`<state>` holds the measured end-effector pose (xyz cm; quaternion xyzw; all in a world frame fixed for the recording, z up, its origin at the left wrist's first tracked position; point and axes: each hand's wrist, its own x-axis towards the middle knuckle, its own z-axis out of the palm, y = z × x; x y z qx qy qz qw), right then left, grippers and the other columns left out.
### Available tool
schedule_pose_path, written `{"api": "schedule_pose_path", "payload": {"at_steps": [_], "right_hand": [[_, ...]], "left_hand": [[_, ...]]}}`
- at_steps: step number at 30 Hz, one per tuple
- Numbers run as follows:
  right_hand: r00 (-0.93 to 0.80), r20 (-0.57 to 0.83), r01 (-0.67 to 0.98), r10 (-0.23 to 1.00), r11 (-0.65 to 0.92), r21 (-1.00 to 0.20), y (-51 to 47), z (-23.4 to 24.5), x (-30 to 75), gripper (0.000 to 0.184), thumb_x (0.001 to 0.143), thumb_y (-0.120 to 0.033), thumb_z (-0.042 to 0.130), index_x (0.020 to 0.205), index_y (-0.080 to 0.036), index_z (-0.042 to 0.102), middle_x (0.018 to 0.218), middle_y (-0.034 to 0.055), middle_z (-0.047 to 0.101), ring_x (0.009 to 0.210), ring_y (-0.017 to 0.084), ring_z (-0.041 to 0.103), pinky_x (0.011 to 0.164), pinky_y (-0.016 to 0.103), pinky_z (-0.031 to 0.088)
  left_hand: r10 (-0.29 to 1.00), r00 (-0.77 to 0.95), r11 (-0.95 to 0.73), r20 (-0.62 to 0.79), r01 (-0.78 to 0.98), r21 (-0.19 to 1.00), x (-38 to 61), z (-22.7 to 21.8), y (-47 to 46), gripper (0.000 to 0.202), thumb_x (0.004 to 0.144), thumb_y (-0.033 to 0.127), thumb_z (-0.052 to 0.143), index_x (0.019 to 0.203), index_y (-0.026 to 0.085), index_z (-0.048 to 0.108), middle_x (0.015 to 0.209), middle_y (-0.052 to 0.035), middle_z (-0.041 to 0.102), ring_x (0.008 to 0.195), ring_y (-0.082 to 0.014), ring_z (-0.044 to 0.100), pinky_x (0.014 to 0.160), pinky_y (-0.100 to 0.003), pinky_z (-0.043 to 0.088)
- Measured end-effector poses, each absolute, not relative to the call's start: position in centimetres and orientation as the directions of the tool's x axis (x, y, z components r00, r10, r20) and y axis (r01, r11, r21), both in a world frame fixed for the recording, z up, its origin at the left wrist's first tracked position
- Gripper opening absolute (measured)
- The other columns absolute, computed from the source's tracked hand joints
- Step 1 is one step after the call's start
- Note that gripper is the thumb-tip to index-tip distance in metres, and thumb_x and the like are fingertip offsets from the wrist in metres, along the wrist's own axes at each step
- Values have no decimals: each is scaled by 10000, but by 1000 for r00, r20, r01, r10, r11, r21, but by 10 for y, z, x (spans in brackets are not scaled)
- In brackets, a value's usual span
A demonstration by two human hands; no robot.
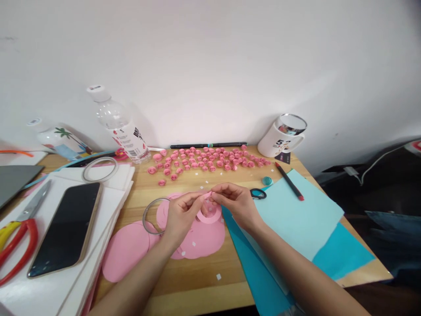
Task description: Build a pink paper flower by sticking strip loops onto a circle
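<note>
My left hand [180,216] and my right hand [234,202] meet over the middle of the wooden table [197,281]. Both pinch a pink paper spiral strip [210,210], whose loose coil hangs between them. Beneath lie several pink paper circles [128,250], and a metal ring [150,216] rests beside my left hand. Many small rolled pink paper roses [204,161] are spread out behind the hands.
A phone [66,228] lies on white sheets at left, with red-handled scissors [18,239] and a ring [99,169]. Two bottles [118,127] and a pen [207,145] stand by the wall. At right are a white mug [284,136], blue paper [296,210], a red pencil [289,181] and small scissors [258,193].
</note>
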<state>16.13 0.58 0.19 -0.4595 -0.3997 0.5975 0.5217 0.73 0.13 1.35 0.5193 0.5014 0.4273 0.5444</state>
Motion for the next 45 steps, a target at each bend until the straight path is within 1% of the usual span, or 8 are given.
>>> {"api": "schedule_pose_path", "payload": {"at_steps": [4,8,16,27,31,35,38,45], "right_hand": [[-48,-124,-248,991,-132,-960,5,3,161,134,615,-225,754,698,-180,660,610,-17,660,560,102,596,567,227,478],[-24,-133,-248,991,-135,-959,6,3,161,157,574,-228,779,657,-180,655,583,-25,643,541,97,577,537,218,459],[-58,-161,-253,985,-171,-952,6,2,162,183,664,-296,717,809,-185,708,805,43,712,711,154,643,734,309,507],[-32,-136,-270,990,-139,-953,7,2,163,148,598,-241,770,667,-181,654,586,-27,636,550,97,576,577,232,468],[6,-139,-256,990,-133,-958,8,0,163,153,606,-276,763,695,-188,676,642,-5,668,590,118,597,620,261,490],[-31,-141,-248,989,-145,-958,7,1,162,188,669,-309,712,819,-195,706,776,36,711,703,157,641,736,318,510],[-40,-133,-253,990,-139,-957,7,1,162,178,666,-295,715,814,-196,709,835,43,716,706,151,642,750,318,515],[-37,-130,-285,991,-135,-949,7,1,163,185,614,-283,759,727,-178,657,641,3,675,588,137,619,623,288,514]], "left_hand": [[982,140,113,-123,75,991,7,14,1,159,779,261,586,756,143,690,517,21,586,503,-82,516,471,-174,417],[980,147,122,-133,85,989,7,15,0,166,772,269,590,781,146,700,529,19,593,507,-82,524,461,-170,426],[986,120,109,-114,52,993,7,17,1,217,774,297,591,881,151,709,532,13,592,512,-90,524,436,-170,428],[979,128,152,-157,49,987,9,20,0,179,729,283,624,811,156,721,520,16,598,490,-82,516,428,-163,413],[981,108,158,-163,48,986,9,19,0,189,718,291,634,808,151,723,522,11,601,482,-79,504,424,-161,407],[982,82,165,-168,43,985,9,18,1,204,725,299,634,838,153,720,521,12,603,485,-77,500,420,-154,399],[985,76,152,-155,42,987,8,17,1,211,727,293,635,852,143,713,537,0,613,490,-81,506,417,-157,398],[983,135,119,-129,77,990,9,11,1,210,708,312,648,821,146,710,694,-44,690,540,-108,564,444,-182,431]]}}
